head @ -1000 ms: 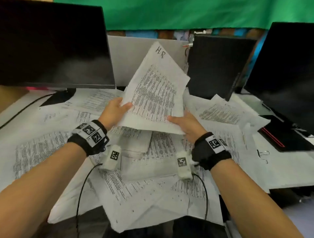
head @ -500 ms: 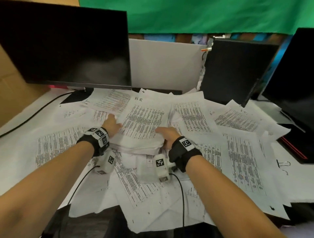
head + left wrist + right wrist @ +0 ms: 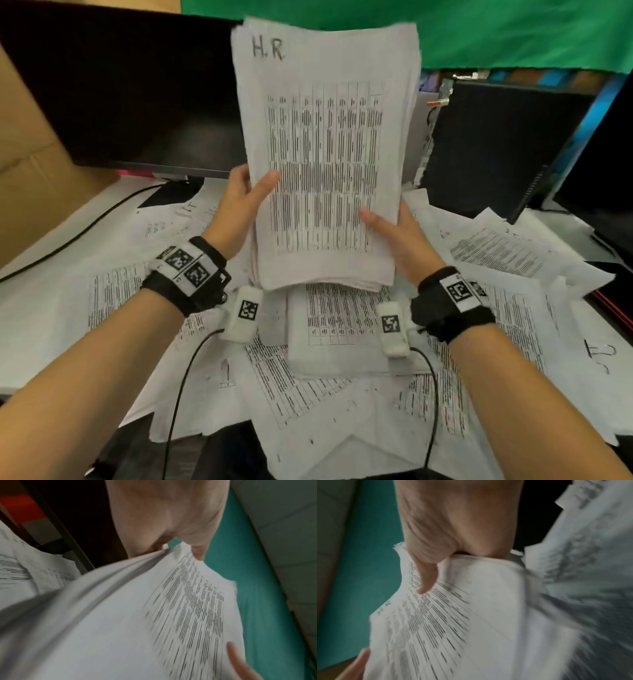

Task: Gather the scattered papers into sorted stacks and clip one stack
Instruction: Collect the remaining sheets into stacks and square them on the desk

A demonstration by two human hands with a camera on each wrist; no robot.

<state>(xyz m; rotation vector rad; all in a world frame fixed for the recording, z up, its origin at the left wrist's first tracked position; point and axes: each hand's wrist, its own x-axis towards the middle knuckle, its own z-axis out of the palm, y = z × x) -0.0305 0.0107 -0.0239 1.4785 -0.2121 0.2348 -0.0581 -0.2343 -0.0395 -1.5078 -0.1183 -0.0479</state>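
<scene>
A thick stack of printed papers (image 3: 325, 154) marked "H.R" stands upright above the desk, its lower edge just over another printed pile (image 3: 342, 329). My left hand (image 3: 239, 202) grips its left edge, thumb across the front sheet. My right hand (image 3: 394, 229) grips the right edge, thumb on the front as well. In the left wrist view the stack (image 3: 137, 615) is pinched under my left hand (image 3: 171, 534). In the right wrist view my right hand (image 3: 450, 536) holds the stack (image 3: 471, 615), thumb pressed on the print. Loose printed sheets (image 3: 507, 253) cover the desk.
A dark monitor (image 3: 120, 96) stands at the back left, a black computer case (image 3: 496, 144) at the back right, another dark screen (image 3: 609, 171) at the far right. A cardboard box (image 3: 30, 171) sits at the left. A black cable (image 3: 85, 229) runs across the desk.
The H.R stack lay flat on the desk pile half a second ago; both hands have lifted it and stood it upright in front of the monitor.
</scene>
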